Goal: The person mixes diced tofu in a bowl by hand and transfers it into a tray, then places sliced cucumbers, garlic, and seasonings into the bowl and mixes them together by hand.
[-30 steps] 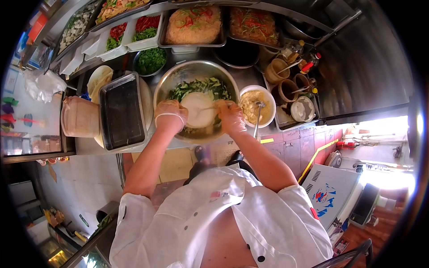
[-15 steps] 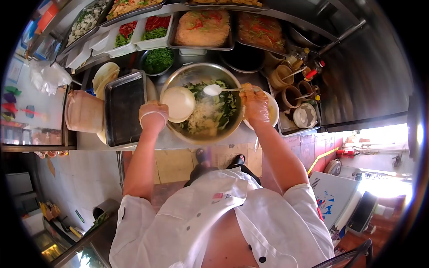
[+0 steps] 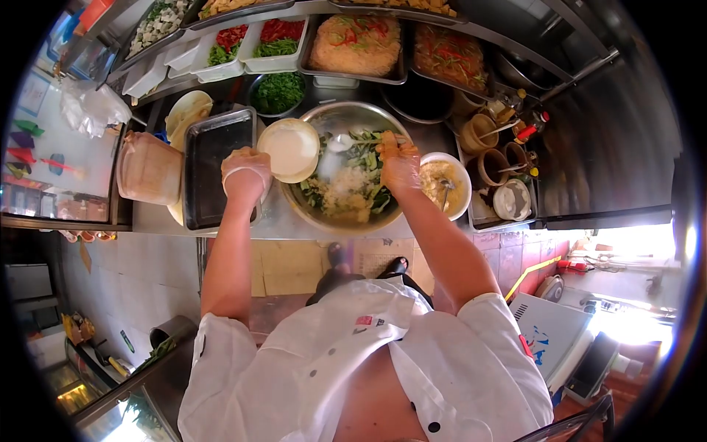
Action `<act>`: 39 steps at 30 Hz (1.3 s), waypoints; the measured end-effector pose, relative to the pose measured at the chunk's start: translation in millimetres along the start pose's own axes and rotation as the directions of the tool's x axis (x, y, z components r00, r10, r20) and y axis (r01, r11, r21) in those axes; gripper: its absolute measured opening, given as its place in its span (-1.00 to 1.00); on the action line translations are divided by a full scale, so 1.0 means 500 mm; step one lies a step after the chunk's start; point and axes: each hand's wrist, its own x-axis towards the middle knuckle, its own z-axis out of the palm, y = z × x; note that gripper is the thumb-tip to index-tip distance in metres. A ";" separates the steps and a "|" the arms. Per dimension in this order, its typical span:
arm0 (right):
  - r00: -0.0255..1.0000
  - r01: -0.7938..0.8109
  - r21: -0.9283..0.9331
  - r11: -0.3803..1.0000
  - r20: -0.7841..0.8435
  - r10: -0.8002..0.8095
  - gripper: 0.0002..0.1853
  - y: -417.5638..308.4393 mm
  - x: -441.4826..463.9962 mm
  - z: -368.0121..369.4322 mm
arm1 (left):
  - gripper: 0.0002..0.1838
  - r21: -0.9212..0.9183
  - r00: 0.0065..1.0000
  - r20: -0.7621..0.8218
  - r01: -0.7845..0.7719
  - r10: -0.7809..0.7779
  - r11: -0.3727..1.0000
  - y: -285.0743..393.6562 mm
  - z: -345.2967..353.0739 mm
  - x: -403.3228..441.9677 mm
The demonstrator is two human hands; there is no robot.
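My left hand point(image 3: 247, 173), in a clear plastic glove, is closed on the rim of a round tub point(image 3: 289, 149) of white powder. The tub is held over the left edge of a big metal bowl point(image 3: 352, 114). My right hand point(image 3: 400, 162), also gloved, grips the handle of a spoon point(image 3: 340, 142), whose blurred head is above the bowl and looks white. Whether powder still lies on it is unclear. Inside the bowl are chopped green vegetables point(image 3: 377, 197) and a pale minced heap point(image 3: 346, 186) like garlic. Beside my right hand stands a white bowl point(image 3: 462, 184) of yellowish mince with a spoon in it.
A dark rectangular tray point(image 3: 219, 155) and a plastic bucket point(image 3: 149, 169) stand at the left. Chopped greens fill a bowl point(image 3: 278, 93) behind. Seasoning pots point(image 3: 492, 166) and bottles crowd a tray at right. Food trays point(image 3: 356, 46) line the shelf above.
The spoon has tipped and its head has dropped lower over the bowl. The tub has moved left relative to the bowl, and my right hand has shifted inward over it. The view has shifted slightly.
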 end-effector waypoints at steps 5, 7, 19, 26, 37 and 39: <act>1.000 -0.008 0.040 0.999 0.014 0.007 -0.63 -0.024 0.006 -0.010 | -0.74 -0.171 0.991 0.010 0.132 -0.133 0.976 -0.008 0.032 0.005; 1.000 0.012 0.009 1.000 0.025 -0.012 -0.64 -0.045 0.002 -0.019 | -0.74 -0.057 0.998 0.000 0.063 -0.063 0.996 -0.005 0.024 -0.003; 0.532 0.825 -0.128 0.550 0.504 -0.680 -0.81 -0.158 -0.131 -0.104 | -0.75 -0.108 0.945 -0.143 -0.310 0.293 0.945 0.104 0.110 0.037; 0.566 0.822 -0.311 0.477 0.350 -0.747 -0.79 -0.110 -0.134 -0.217 | -0.76 -0.164 0.910 -0.105 -0.413 0.401 0.896 0.230 0.106 0.061; 0.862 0.186 0.331 0.925 -0.507 0.008 -0.75 0.099 -0.058 -0.750 | -0.84 -0.642 0.920 -0.156 -0.370 0.358 0.672 0.610 0.010 0.040; 0.824 0.067 0.084 0.994 -0.567 -0.007 -0.71 0.144 -0.040 -0.851 | -0.83 -0.692 0.911 -0.169 -0.381 0.376 0.613 0.719 0.002 0.031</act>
